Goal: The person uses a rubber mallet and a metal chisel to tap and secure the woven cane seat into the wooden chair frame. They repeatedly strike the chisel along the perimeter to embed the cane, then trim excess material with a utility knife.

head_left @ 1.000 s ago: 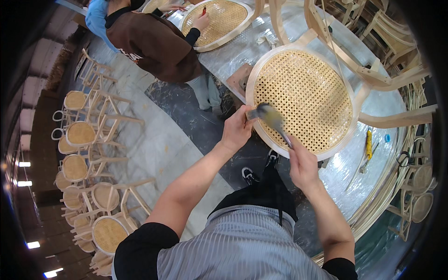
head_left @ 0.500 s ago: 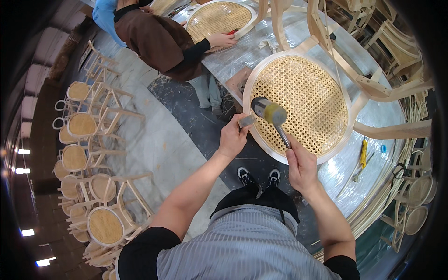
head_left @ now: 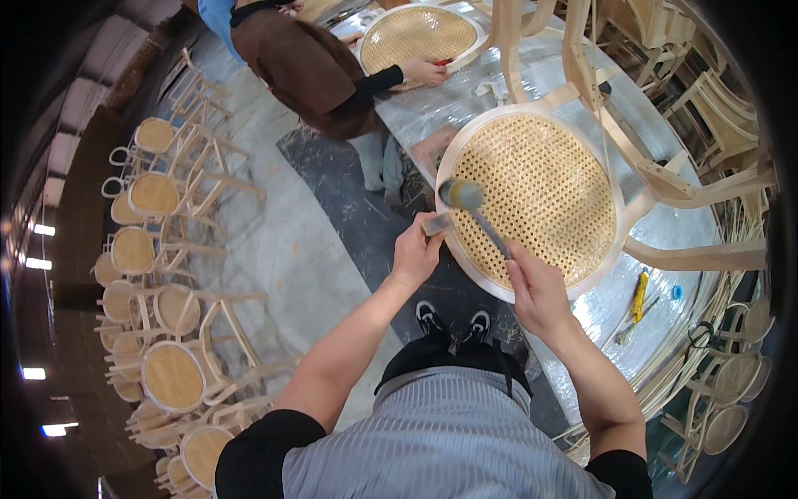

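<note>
A round chair seat of woven cane (head_left: 544, 187) in a pale wooden ring lies on the table, its frame attached. My right hand (head_left: 539, 291) is wrapped round the handle of a mallet (head_left: 462, 196), whose yellowish and dark head is above the left part of the seat, blurred by motion. My left hand (head_left: 416, 253) pinches a small flat grey block (head_left: 435, 224), its end at the seat ring's left rim. The mallet head is close to the block; whether they touch, I cannot tell.
Plastic film covers the table (head_left: 586, 366), which bears a yellow-handled tool (head_left: 639, 297), a blue ring (head_left: 677, 293) and long cane strips (head_left: 665, 374). At upper left a co-worker (head_left: 291, 66) handles another cane seat (head_left: 420, 40). Stacked chairs (head_left: 174, 376) stand on the left floor.
The mallet head has moved left and slightly down toward the block at the rim. My left hand keeps its hold. The whole view has shifted slightly.
</note>
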Demonstrator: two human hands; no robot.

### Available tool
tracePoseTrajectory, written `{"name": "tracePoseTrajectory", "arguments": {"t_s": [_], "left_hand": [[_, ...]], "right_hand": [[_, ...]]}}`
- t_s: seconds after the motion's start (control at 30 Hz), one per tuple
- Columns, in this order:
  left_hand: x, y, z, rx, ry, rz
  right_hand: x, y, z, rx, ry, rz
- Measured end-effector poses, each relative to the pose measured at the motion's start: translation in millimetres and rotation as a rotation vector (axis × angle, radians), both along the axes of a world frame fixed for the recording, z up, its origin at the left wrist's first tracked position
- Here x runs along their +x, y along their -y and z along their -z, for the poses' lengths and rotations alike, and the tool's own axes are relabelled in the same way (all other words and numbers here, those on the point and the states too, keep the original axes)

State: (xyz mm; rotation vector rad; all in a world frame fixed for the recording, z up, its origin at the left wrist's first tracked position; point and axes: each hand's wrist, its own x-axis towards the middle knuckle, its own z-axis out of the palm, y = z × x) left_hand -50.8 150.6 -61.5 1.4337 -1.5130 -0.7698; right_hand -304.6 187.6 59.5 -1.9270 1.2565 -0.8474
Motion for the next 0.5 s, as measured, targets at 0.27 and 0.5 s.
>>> {"name": "tracePoseTrajectory", "arguments": {"t_s": [0.27,0.5], "left_hand": [[2,-13,7,0.007,0.015,-0.045],[-10,-22,6,0.048,-0.051,-0.1]], "right_hand": [[-5,3,1,0.007,-0.069,-0.066],[-15,2,10,0.18,-0.148,-0.05]]}}
